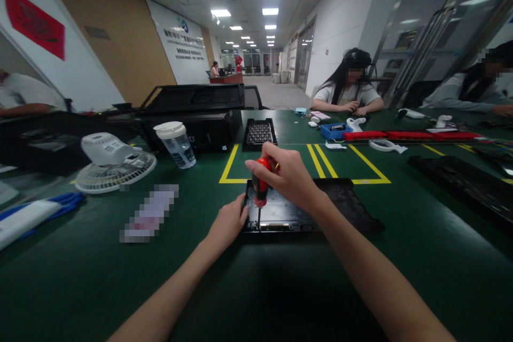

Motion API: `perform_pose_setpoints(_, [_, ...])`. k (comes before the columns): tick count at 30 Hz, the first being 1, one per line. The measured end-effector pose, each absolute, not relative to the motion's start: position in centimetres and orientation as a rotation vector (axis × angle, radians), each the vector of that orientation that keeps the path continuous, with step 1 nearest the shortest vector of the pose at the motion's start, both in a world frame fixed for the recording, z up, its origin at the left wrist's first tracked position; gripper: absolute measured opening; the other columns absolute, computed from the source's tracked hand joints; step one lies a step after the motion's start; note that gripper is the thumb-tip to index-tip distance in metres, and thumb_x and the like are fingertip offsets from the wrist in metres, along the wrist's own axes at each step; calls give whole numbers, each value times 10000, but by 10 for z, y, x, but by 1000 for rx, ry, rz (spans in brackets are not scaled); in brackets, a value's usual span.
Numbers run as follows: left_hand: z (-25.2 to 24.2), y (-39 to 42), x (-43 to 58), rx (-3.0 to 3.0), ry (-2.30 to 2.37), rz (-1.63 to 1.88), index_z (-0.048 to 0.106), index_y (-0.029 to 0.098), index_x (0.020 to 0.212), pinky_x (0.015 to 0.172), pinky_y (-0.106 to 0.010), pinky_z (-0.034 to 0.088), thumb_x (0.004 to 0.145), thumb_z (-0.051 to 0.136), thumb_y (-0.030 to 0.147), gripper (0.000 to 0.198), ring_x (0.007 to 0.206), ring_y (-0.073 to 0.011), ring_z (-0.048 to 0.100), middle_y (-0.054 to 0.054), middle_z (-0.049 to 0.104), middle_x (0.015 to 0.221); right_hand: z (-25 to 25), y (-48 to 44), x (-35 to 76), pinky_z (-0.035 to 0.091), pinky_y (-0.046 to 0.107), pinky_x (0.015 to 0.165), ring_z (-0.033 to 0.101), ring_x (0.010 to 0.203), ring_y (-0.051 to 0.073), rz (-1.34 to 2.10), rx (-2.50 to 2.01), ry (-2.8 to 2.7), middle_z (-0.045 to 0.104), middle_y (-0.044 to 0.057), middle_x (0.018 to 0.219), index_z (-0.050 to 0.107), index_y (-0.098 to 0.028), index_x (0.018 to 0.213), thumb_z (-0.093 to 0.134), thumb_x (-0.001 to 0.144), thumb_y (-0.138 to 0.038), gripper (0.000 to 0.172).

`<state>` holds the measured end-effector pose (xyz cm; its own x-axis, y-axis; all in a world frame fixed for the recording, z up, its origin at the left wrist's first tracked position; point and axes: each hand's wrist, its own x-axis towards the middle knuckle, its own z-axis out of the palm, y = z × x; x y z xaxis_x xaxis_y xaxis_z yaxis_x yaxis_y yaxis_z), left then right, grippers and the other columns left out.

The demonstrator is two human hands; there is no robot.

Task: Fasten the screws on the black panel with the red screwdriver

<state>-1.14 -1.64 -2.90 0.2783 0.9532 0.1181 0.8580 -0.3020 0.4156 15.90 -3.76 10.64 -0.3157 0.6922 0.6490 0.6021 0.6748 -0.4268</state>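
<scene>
My right hand point(290, 171) is closed around the handle of a red and black screwdriver point(261, 188). It stands nearly upright, its thin shaft pointing down at the near left corner of a shallow black panel point(340, 206). Whether the tip sits in a screw is too small to tell. The panel lies flat on the green table, with a raised rim and a shiny metal strip along its near edge. At the panel's left edge, my left hand point(229, 222) grips the rim, its fingertips partly hidden.
Behind the panel is a black tray of small parts point(260, 132). To the left are a lidded cup point(176, 145), a white fan point(116, 165) and a blurred flat object point(150, 214). Another black panel point(460, 184) lies right. People sit across the table and to the sides.
</scene>
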Motion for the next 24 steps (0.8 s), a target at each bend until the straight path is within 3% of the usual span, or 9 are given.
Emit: perform_pose_setpoints(24, [-33, -14, -12, 2285, 1663, 511, 455, 162, 1180, 715, -263, 428, 865, 389, 239, 331, 806, -190, 621, -93, 651, 941, 102, -37, 153, 222, 214, 493, 296, 472, 63, -55, -1085, -1908, 329, -58, 521, 350, -181, 623, 444, 823, -495, 384])
